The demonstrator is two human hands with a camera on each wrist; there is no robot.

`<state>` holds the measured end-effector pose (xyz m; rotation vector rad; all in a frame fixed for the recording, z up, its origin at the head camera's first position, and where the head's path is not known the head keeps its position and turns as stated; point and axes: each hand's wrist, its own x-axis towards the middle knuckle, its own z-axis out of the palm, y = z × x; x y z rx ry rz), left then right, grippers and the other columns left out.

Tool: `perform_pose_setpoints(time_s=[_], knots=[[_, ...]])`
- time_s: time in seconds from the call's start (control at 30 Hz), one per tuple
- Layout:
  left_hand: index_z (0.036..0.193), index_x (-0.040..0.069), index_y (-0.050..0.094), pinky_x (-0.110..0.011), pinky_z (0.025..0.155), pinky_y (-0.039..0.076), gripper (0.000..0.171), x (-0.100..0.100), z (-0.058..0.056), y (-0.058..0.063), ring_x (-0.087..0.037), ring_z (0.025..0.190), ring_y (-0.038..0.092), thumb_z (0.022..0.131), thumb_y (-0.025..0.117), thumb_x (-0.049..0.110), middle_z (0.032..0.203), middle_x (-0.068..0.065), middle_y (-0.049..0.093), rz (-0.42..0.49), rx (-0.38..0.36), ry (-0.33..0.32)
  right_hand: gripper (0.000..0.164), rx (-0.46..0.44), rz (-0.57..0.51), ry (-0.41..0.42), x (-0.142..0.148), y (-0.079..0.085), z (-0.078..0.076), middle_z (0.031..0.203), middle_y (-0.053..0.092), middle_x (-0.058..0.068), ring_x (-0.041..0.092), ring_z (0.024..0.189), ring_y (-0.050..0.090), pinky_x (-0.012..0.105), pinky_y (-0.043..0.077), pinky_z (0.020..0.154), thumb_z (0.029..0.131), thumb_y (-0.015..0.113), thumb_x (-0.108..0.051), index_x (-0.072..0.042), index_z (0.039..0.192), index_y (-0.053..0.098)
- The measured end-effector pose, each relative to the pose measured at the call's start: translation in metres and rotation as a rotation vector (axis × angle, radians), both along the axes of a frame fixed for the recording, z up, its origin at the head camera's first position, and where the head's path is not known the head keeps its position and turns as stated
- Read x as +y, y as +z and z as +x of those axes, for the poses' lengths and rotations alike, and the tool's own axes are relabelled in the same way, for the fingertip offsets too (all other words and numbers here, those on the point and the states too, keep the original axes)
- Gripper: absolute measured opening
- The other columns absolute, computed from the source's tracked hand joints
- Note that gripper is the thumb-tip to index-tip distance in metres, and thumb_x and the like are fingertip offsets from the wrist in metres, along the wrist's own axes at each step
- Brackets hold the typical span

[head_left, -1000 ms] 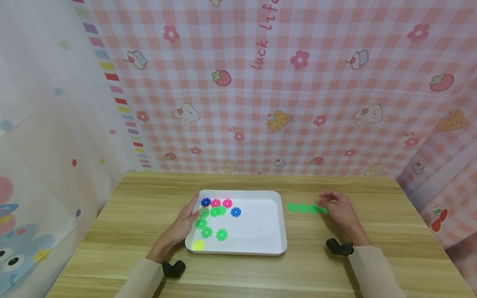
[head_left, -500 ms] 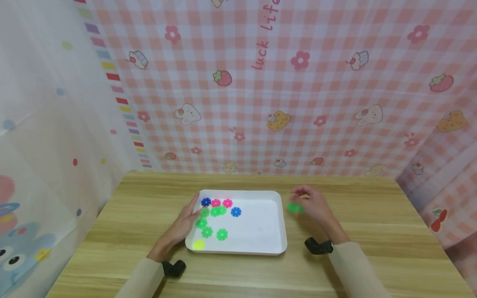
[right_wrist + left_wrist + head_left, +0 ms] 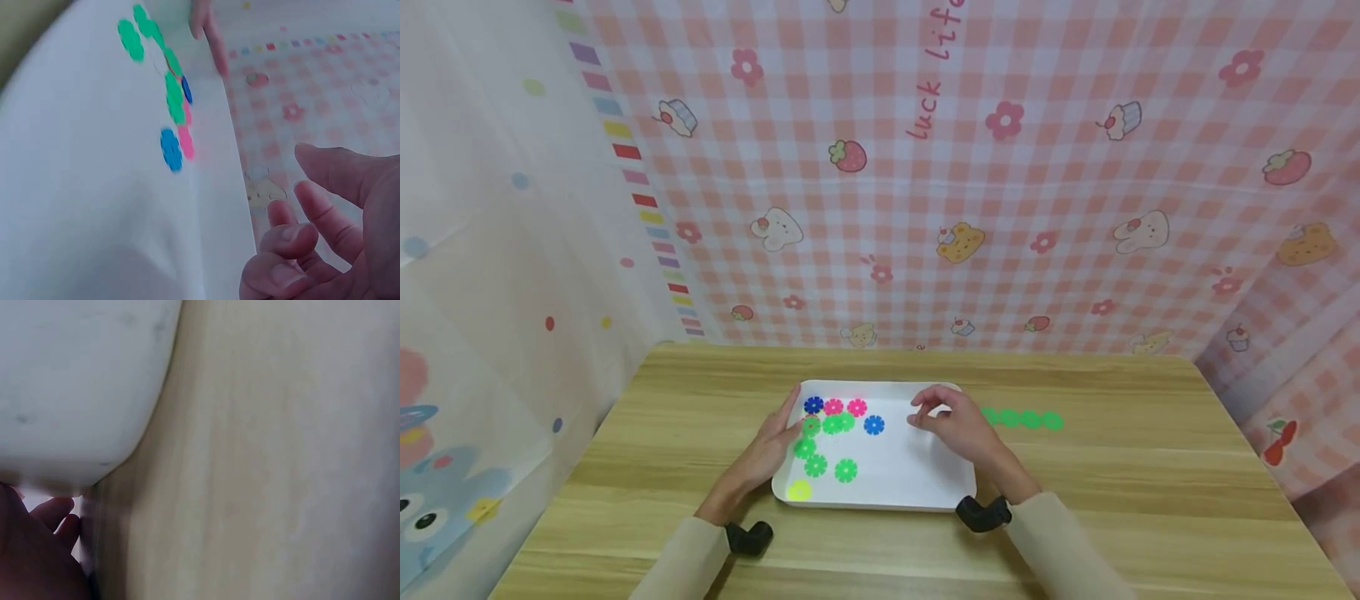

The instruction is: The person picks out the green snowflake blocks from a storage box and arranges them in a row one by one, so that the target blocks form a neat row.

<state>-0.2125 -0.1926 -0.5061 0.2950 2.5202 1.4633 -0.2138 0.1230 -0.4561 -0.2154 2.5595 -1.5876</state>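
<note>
My left hand [image 3: 770, 450] grips the left side of a white tray [image 3: 898, 479], with the thumb over its rim. The tray's left half bears several flat, notched plastic discs: green discs [image 3: 846, 470], pink discs [image 3: 857, 407], a dark blue disc [image 3: 813, 405], a lighter blue disc [image 3: 874, 425] and a yellow disc [image 3: 800, 490]. Above the tray's right part hovers my right hand [image 3: 955, 421]. In the right wrist view its thumb and index finger are apart, the other fingers loosely bent, and nothing is between them. The left wrist view shows mostly the tray's outer wall [image 3: 75, 381].
A row of green discs [image 3: 1030, 419] lies on the wooden table [image 3: 1120, 467] just right of the tray, its left end close to the rim. Patterned cloth [image 3: 887, 192] hangs behind the table, and a pale cloth [image 3: 497, 275] hangs at the left.
My right hand has moved left, from the right end of the green row to over the tray, uncovering the row. The left hand and the tray have stayed in place.
</note>
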Motion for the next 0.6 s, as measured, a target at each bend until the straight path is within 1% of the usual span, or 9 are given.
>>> perform_pose_setpoints(time_s=[0.07, 0.13, 0.2, 0.3, 0.37, 0.47, 0.6], knots=[[0.161, 0.014, 0.0, -0.058, 0.118, -0.011, 0.06, 0.001, 0.0, 0.0, -0.035, 0.152, -0.009, 0.108, 0.03, 0.019, 0.167, -0.013, -0.002, 0.006, 0.001, -0.002, 0.019, 0.008, -0.005, 0.039, -0.01, -0.002, 0.003, 0.083, 0.066, -0.001, 0.019, 0.086, 0.057, 0.028, 0.044, 0.075, 0.087, 0.076, -0.014, -0.005, 0.103, 0.069], [0.161, 0.014, 0.0, -0.059, 0.118, -0.011, 0.061, 0.001, 0.001, 0.001, -0.035, 0.152, -0.009, 0.108, 0.031, 0.02, 0.167, -0.012, -0.002, 0.009, 0.002, -0.002, 0.02, 0.013, 0.001, 0.082, -0.019, -0.005, 0.006, 0.082, 0.065, -0.001, 0.018, 0.079, 0.056, 0.026, 0.044, 0.069, 0.087, 0.075, -0.014, -0.005, 0.103, 0.069], [0.161, 0.014, 0.0, -0.059, 0.118, -0.01, 0.061, 0.001, 0.001, 0.001, -0.035, 0.152, -0.009, 0.108, 0.031, 0.02, 0.167, -0.012, -0.002, 0.011, 0.003, -0.002, 0.02, 0.014, 0.009, 0.124, -0.028, -0.007, 0.008, 0.082, 0.065, -0.001, 0.016, 0.077, 0.054, 0.026, 0.043, 0.067, 0.088, 0.075, -0.016, -0.005, 0.103, 0.069], [0.161, 0.014, 0.001, -0.058, 0.119, -0.01, 0.061, 0.001, 0.001, 0.001, -0.035, 0.152, -0.008, 0.108, 0.031, 0.02, 0.167, -0.012, -0.002, 0.004, 0.005, 0.003, 0.022, -0.003, 0.023, 0.184, -0.042, -0.011, 0.012, 0.084, 0.065, -0.001, 0.016, 0.079, 0.054, 0.026, 0.043, 0.068, 0.088, 0.075, -0.016, -0.005, 0.105, 0.069], [0.161, 0.014, 0.001, -0.058, 0.119, -0.009, 0.061, 0.001, 0.001, 0.001, -0.035, 0.152, -0.008, 0.108, 0.031, 0.02, 0.167, -0.011, -0.002, 0.001, 0.006, 0.006, 0.023, -0.014, 0.036, 0.219, -0.05, -0.012, 0.015, 0.085, 0.064, 0.0, 0.016, 0.083, 0.054, 0.027, 0.044, 0.072, 0.087, 0.076, -0.017, -0.005, 0.105, 0.069], [0.161, 0.014, 0.001, -0.058, 0.119, -0.008, 0.06, 0.0, 0.001, 0.001, -0.035, 0.152, -0.007, 0.108, 0.031, 0.02, 0.167, -0.012, -0.002, 0.004, 0.011, 0.003, 0.025, -0.038, 0.053, 0.262, -0.06, -0.014, 0.018, 0.086, 0.064, 0.002, 0.016, 0.08, 0.054, 0.027, 0.044, 0.071, 0.085, 0.078, -0.016, -0.005, 0.105, 0.069], [0.16, 0.013, 0.001, -0.058, 0.119, -0.008, 0.06, 0.001, 0.001, 0.001, -0.036, 0.152, -0.007, 0.108, 0.031, 0.019, 0.167, -0.013, -0.002, 0.009, 0.013, -0.004, 0.028, -0.051, 0.087, 0.296, -0.069, -0.017, 0.02, 0.09, 0.063, 0.005, 0.015, 0.078, 0.053, 0.027, 0.043, 0.069, 0.082, 0.08, -0.014, -0.005, 0.105, 0.068]])
